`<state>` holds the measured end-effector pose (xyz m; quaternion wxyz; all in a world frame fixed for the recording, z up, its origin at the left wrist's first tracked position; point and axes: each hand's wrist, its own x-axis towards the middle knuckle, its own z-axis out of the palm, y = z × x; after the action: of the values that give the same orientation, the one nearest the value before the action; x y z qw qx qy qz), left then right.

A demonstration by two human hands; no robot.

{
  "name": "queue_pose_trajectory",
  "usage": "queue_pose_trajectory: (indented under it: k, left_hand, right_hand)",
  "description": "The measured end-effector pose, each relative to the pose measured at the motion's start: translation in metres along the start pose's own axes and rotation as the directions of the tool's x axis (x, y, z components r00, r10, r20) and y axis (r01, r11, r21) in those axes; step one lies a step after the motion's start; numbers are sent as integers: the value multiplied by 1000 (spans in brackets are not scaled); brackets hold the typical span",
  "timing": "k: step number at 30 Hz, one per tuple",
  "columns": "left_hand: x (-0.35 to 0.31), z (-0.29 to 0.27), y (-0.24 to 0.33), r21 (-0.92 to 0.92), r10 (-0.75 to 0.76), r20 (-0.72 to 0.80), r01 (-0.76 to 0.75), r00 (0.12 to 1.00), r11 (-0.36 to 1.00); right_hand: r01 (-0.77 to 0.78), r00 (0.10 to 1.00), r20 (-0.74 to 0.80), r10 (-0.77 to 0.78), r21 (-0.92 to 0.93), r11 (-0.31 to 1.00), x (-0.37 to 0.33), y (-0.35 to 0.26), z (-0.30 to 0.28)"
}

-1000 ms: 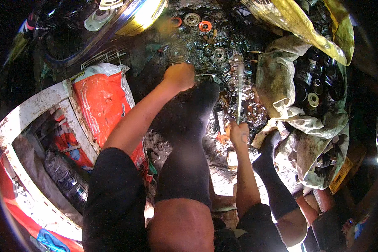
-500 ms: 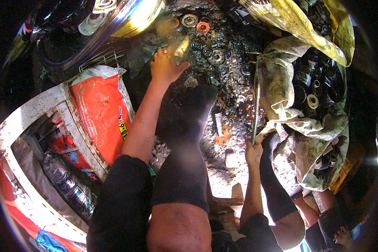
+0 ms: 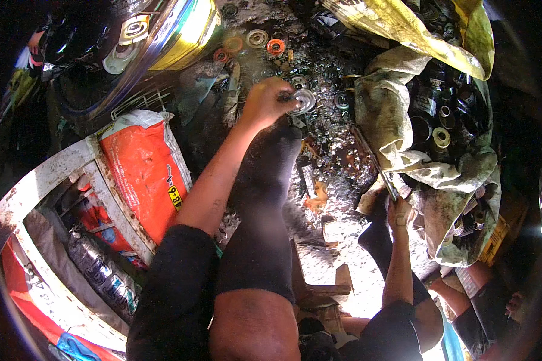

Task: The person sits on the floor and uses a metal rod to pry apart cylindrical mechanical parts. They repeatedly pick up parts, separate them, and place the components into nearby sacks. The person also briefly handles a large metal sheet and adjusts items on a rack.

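My left hand [image 3: 266, 103] is closed, thumb and fingers pinching a round metal disc [image 3: 305, 102] by its edge, just above the oily ground beyond my foot. Several small round parts lie around it, among them an orange-red ring [image 3: 276, 46] and a pale ring [image 3: 257, 39]. In my right hand [image 3: 398, 213] is the near end of a long dark metal bar [image 3: 374, 157]. The bar tilts away to the left, in front of a dirty cloth sack [image 3: 384, 105]. Its exact kind cannot be told.
Dark cylinders and a cream ring [image 3: 441, 138] fill the open sack. A yellow sack [image 3: 406, 33] hangs over the far right. On the left stand a rusty white metal frame [image 3: 45, 157], an orange-red bag [image 3: 140, 162] and a yellow container [image 3: 183, 45]. Another person's hand [image 3: 513, 305] shows lower right.
My left hand has moved right and nearer, from beside a yellowish, blurred piece to the metal disc, now gripped. My right hand has shifted right, and the bar has gone from upright to slanting.
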<state>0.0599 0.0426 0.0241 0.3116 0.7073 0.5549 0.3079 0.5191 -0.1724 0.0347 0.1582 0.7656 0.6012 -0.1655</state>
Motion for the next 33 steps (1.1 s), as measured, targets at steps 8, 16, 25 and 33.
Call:
queue_pose_trajectory:
  k: [8,16,25,33]
  left_hand:
    - [-17,-1,-70,-211,-766,435,881,473,424]
    - [7,-10,-4,-94,394,73,-387,916,917]
    - [-15,13,-42,-465,-609,176,611,773,641]
    - [2,-30,0,-20,-121,128,125,984,992]
  right_hand:
    - [-114,991,69,112,23,993,6,1,14]
    - [-9,995,-94,36,272,962,-4,11,14]
    - [308,929,-351,-118,557,771,-49,-125,-129]
    - [328,852,-509,-120,340,881,-29,-58,-52]
